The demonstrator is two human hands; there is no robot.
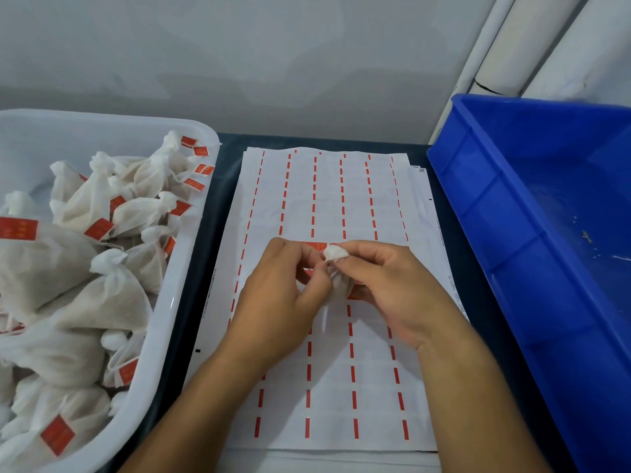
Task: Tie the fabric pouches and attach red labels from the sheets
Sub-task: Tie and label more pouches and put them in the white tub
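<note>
At the centre of the frame, 2 hands meet over a stack of label sheets lying on a dark table. Between them is a small white fabric pouch: its gathered top pokes up just above the right hand's curled index finger, and its body hangs down between the 2 palms, mostly hidden. The right hand's fingers are curled round the pouch's neck, thumb and forefinger closing on it just under the white tuft. The left hand, touching the pouch from the left of centre, has its fingers bent in toward the same neck and its thumb tip pressed against it; whether it pinches the fabric or a drawstring there is too small to tell. A thin pale strand hangs below the pouch between the hands.

The top sheet shows columns of short red dashes running up and down it, and a few full red labels peek out just above the fingers.

On the left of the frame, a white plastic tub is heaped with tied pouches bearing red tags. On the right stands a blue plastic crate, with white pipes behind it in the upper right corner against a grey wall.
</note>
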